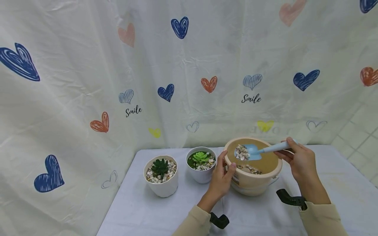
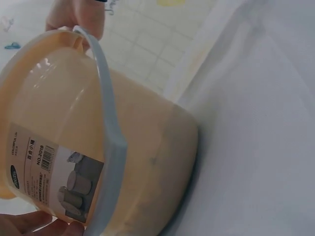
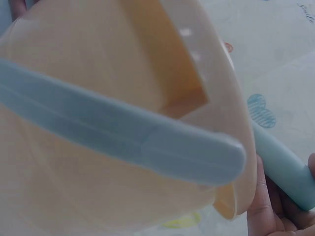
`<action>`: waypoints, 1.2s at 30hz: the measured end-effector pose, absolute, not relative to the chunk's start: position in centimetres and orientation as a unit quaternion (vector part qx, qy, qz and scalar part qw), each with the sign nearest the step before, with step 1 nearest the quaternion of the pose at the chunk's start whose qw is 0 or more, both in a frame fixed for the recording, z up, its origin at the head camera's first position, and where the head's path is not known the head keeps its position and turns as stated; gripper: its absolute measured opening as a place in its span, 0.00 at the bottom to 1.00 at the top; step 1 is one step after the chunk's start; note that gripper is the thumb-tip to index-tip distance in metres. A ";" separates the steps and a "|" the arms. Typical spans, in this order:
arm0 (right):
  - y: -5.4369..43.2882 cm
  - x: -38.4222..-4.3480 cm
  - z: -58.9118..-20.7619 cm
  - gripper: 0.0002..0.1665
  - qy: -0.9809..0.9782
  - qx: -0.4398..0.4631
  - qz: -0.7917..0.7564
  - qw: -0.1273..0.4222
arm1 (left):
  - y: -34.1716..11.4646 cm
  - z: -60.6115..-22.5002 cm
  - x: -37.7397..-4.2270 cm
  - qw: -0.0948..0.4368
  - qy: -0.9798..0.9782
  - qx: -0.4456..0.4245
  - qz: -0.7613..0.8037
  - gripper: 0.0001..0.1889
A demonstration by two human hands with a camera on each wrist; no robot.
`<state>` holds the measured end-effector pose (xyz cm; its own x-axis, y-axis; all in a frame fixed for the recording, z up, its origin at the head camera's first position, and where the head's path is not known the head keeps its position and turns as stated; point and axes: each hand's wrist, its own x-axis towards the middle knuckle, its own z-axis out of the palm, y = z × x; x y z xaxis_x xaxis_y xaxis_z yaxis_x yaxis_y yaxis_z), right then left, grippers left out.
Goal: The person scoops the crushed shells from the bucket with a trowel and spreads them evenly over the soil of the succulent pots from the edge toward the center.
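Observation:
My right hand [image 1: 301,159] grips the handle of a light-blue toy shovel [image 1: 271,148]. Small mixed pebbles [image 1: 242,152] fill the front of its blade, which is over the mouth of a beige plastic bucket [image 1: 255,190]. More pebbles [image 1: 249,169] lie at the bucket's bottom. My left hand [image 1: 220,178] holds the bucket's left side near the rim; in the left wrist view its fingers [image 2: 37,223] lie by the printed label [image 2: 51,172]. The bucket's blue carrying handle [image 3: 118,128] hangs down against its outside. In the right wrist view the shovel's blade is hidden behind the bucket.
Left of the bucket stands a white pot [image 1: 202,176] with a light-green succulent [image 1: 200,157] and pebbles. Further left, another white pot [image 1: 161,188] holds a dark-green succulent [image 1: 160,167] among pebbles. A white cloth covers the table [image 1: 133,209]; a heart-printed curtain [image 1: 206,59] hangs behind.

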<state>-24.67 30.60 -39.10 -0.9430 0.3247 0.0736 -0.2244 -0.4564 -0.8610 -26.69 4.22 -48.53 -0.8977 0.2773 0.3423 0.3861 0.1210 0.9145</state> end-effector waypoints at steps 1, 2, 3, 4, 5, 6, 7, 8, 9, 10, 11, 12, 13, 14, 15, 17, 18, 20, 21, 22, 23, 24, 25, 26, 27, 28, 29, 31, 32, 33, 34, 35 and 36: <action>30.6 -24.7 -39.0 0.12 -0.491 -0.051 0.854 0.161 | 4.1 -48.4 -26.7 0.037 -0.748 -0.223 -0.625 0.31; 30.6 -24.7 -39.0 0.12 -0.486 -0.051 0.857 0.161 | 4.0 -48.3 -26.7 0.028 -0.748 -0.224 -0.624 0.31; 30.6 -24.7 -38.9 0.12 -0.480 -0.050 0.861 0.161 | 3.9 -48.1 -26.7 0.019 -0.749 -0.224 -0.623 0.32; 30.6 -24.7 -38.9 0.12 -0.476 -0.050 0.863 0.161 | 3.7 -47.9 -26.7 0.008 -0.750 -0.225 -0.622 0.32; 30.6 -24.6 -38.9 0.13 -0.474 -0.049 0.864 0.161 | 3.6 -47.7 -26.7 -0.002 -0.753 -0.224 -0.618 0.33; 30.6 -24.6 -38.9 0.13 -0.471 -0.048 0.866 0.161 | 3.4 -47.5 -26.6 -0.010 -0.757 -0.223 -0.614 0.34; 30.5 -24.6 -38.9 0.13 -0.469 -0.047 0.867 0.161 | 3.2 -47.2 -26.6 -0.015 -0.762 -0.222 -0.608 0.35; 30.5 -24.7 -38.9 0.13 -0.465 -0.047 0.869 0.159 | 3.0 -46.9 -26.5 -0.019 -0.768 -0.219 -0.602 0.37; 30.5 -24.7 -38.9 0.13 -0.463 -0.046 0.871 0.159 | 2.7 -46.5 -26.4 -0.022 -0.774 -0.215 -0.595 0.38; 30.5 -24.7 -38.9 0.13 -0.462 -0.046 0.871 0.157 | 2.5 -46.0 -26.3 -0.024 -0.780 -0.211 -0.589 0.39; 30.4 -24.7 -38.9 0.12 -0.460 -0.045 0.873 0.156 | 2.1 -45.5 -26.1 -0.022 -0.789 -0.206 -0.578 0.39; 30.4 -24.7 -38.8 0.13 -0.455 -0.045 0.876 0.155 | 1.8 -44.9 -26.0 -0.021 -0.797 -0.201 -0.569 0.39; 30.3 -24.7 -38.7 0.13 -0.453 -0.043 0.877 0.155 | 1.4 -44.4 -25.9 -0.016 -0.805 -0.196 -0.560 0.37; 30.2 -24.7 -38.6 0.13 -0.451 -0.041 0.878 0.155 | 0.9 -43.7 -25.7 -0.012 -0.809 -0.192 -0.555 0.35; 30.1 -24.8 -38.5 0.13 -0.447 -0.039 0.880 0.156 | 0.4 -43.2 -25.7 0.000 -0.813 -0.190 -0.550 0.32; 29.7 -24.9 -38.2 0.12 -0.445 -0.034 0.881 0.158 | -0.6 -42.3 -25.9 0.038 -0.812 -0.187 -0.551 0.25; 29.5 -25.0 -38.0 0.12 -0.446 -0.029 0.880 0.158 | -1.1 -42.0 -26.2 0.064 -0.808 -0.185 -0.556 0.22; 28.9 -25.1 -37.6 0.12 -0.449 -0.025 0.880 0.156 | -2.1 -41.8 -26.8 0.129 -0.794 -0.180 -0.566 0.16; 28.6 -25.2 -37.5 0.12 -0.450 -0.024 0.879 0.153 | -2.5 -41.9 -27.1 0.162 -0.788 -0.173 -0.568 0.14; 28.2 -25.2 -37.3 0.12 -0.454 -0.024 0.878 0.151 | -2.9 -42.1 -27.5 0.193 -0.784 -0.164 -0.567 0.13; 27.8 -25.3 -37.2 0.12 -0.457 -0.024 0.877 0.148 | -3.3 -42.3 -27.9 0.218 -0.780 -0.153 -0.566 0.12; 27.4 -25.4 -37.1 0.12 -0.461 -0.024 0.875 0.145 | -3.6 -42.6 -28.2 0.239 -0.780 -0.142 -0.561 0.11; 27.0 -25.5 -37.0 0.12 -0.467 -0.025 0.872 0.144 | -3.8 -42.9 -28.5 0.255 -0.779 -0.133 -0.557 0.11; 26.6 -25.6 -37.0 0.12 -0.473 -0.025 0.869 0.142 | -4.1 -43.2 -28.8 0.262 -0.782 -0.125 -0.552 0.12; 26.2 -25.6 -36.9 0.12 -0.480 -0.025 0.865 0.143 | -4.3 -43.5 -29.0 0.263 -0.785 -0.122 -0.547 0.14; 25.8 -25.7 -36.9 0.12 -0.485 -0.024 0.862 0.143 | -4.4 -43.8 -29.2 0.258 -0.790 -0.124 -0.542 0.16; 25.4 -25.8 -36.8 0.12 -0.489 -0.024 0.860 0.143 | -4.5 -44.0 -29.4 0.250 -0.795 -0.127 -0.538 0.20; 24.8 -26.1 -36.8 0.12 -0.494 -0.027 0.857 0.144 | -4.8 -44.6 -29.7 0.227 -0.809 -0.138 -0.524 0.28; 24.5 -26.1 -36.7 0.11 -0.494 -0.029 0.857 0.143 | -4.8 -44.9 -29.8 0.215 -0.818 -0.141 -0.514 0.32; 24.2 -26.2 -36.7 0.11 -0.492 -0.032 0.858 0.142 | -4.9 -45.2 -29.9 0.204 -0.826 -0.143 -0.506 0.36; 23.9 -26.3 -36.7 0.12 -0.490 -0.035 0.860 0.139 | -5.0 -45.5 -30.1 0.197 -0.832 -0.144 -0.498 0.39; 23.7 -26.4 -36.6 0.12 -0.490 -0.039 0.860 0.139 | -5.1 -45.8 -30.2 0.192 -0.838 -0.142 -0.490 0.42; 23.4 -26.6 -36.6 0.12 -0.490 -0.043 0.860 0.138 | -5.1 -46.1 -30.4 0.189 -0.845 -0.137 -0.482 0.45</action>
<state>-26.55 23.41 -36.62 -0.9584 0.2791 0.0604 -0.1944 -0.4828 -0.8539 -30.35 -5.12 -46.10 -0.8909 0.0504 0.4514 0.4141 0.4985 0.7616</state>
